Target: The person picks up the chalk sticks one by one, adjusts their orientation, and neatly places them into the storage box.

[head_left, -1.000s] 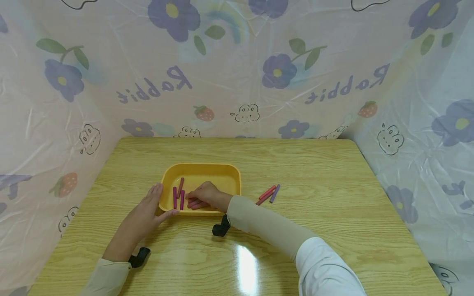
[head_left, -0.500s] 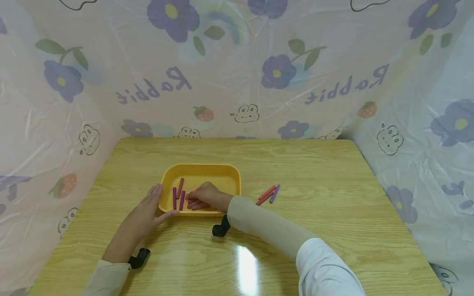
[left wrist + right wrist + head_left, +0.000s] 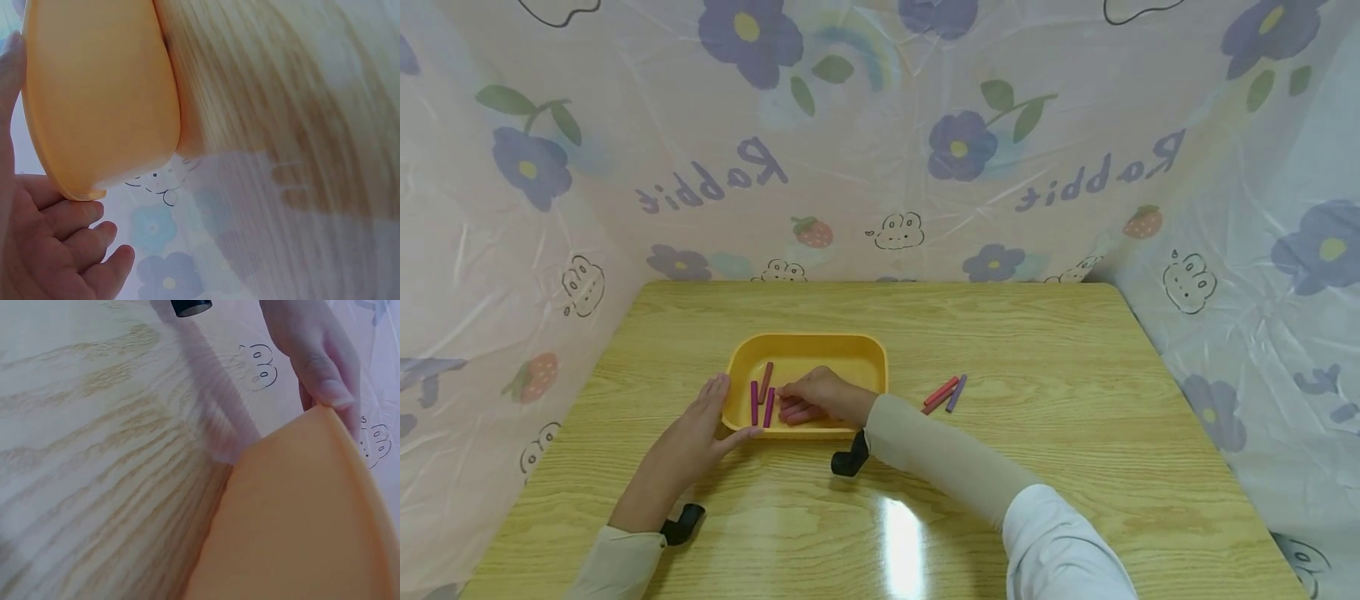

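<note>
In the head view, a yellow tray (image 3: 808, 337) stands on the table, left of the middle. My left hand (image 3: 688, 437) holds its near left corner, fingers along the left end and thumb at the front rim. The left wrist view shows those fingers (image 3: 75, 215) against the tray's outside. Inside lie two magenta sticks (image 3: 755, 403), a brownish-red stick (image 3: 765, 383) and several pink sticks (image 3: 800, 414), all crayon-like. My right hand (image 3: 831, 396) reaches over the front rim and pinches a pink stick, mostly hidden by its fingers. The right wrist view shows only the tray's outer wall (image 3: 281, 500) and my left hand.
Right of the tray, a red stick (image 3: 941, 390), a darker red stick (image 3: 937, 402) and a purple stick (image 3: 957, 393) lie close together on the wooden table (image 3: 1037, 350). Black wrist cameras (image 3: 850, 462) jut out under both forearms. A patterned curtain surrounds the table's back and sides.
Almost nothing differs; my right hand has shifted very slightly inside the tray, while my left hand keeps its place at the corner.
</note>
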The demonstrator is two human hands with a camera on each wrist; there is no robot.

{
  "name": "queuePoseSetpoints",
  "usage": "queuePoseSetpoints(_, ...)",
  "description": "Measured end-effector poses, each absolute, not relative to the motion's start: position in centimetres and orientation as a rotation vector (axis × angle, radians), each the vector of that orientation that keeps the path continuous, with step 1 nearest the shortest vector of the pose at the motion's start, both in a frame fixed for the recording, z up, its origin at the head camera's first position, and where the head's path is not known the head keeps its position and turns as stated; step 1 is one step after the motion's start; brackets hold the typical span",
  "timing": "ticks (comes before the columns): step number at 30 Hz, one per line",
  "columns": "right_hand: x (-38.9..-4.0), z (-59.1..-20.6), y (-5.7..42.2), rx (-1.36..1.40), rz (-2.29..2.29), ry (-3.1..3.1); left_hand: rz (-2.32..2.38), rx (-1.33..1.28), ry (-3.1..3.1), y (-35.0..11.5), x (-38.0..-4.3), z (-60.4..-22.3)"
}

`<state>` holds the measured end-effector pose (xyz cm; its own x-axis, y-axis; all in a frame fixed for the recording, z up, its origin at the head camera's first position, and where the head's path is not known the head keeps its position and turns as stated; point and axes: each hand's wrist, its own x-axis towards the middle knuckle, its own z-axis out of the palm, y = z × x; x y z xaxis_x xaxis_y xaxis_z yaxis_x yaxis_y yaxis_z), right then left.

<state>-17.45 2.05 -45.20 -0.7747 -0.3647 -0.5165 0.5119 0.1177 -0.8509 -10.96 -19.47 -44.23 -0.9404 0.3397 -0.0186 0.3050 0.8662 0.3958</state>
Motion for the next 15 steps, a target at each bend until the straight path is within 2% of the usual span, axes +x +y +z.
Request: queuePoseSetpoints(15, -18.2, -41.8, 7.3, -0.224, -1.797, 1.692, 0.595, 0.507, 2.958, -19.6, -11.0, -44.5)
